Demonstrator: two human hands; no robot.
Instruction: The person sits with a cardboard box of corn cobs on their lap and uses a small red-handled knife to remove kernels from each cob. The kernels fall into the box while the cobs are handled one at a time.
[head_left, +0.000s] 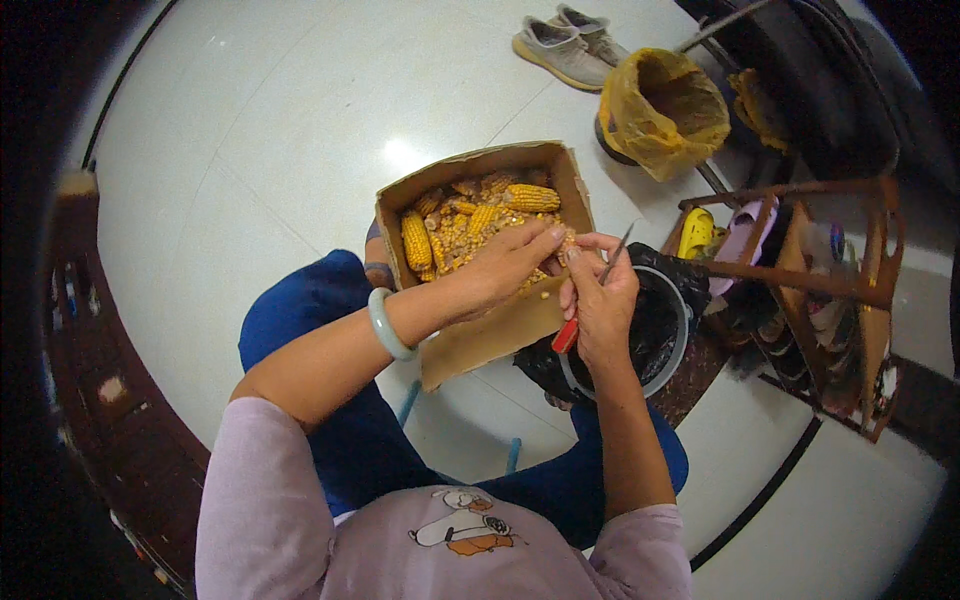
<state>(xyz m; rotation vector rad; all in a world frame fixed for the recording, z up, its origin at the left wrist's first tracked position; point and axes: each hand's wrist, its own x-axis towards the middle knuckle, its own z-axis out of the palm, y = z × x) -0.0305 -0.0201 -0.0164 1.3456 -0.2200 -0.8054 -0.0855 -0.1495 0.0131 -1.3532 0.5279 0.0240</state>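
Note:
A partly stripped corn cob (568, 240) is pinched between the fingertips of both hands over the front right of a cardboard box (480, 159). My left hand (517, 259) grips its near side, with a pale bangle on the wrist. My right hand (606, 296) touches the cob with its thumb and also holds a slim pointed metal tool with a red handle (566, 335). The tool's tip points up and away; its exact kind is unclear. Inside the box lie loose corn kernels (450, 234) and several yellow cobs (532, 198).
A bucket (681, 330) lined with a black bag stands beside my right hand. Farther right is a wooden shoe rack (795, 274). A bin with a yellow bag (666, 112) and grey shoes (562, 52) are beyond the box. The box's front flap (487, 341) hangs toward my knees.

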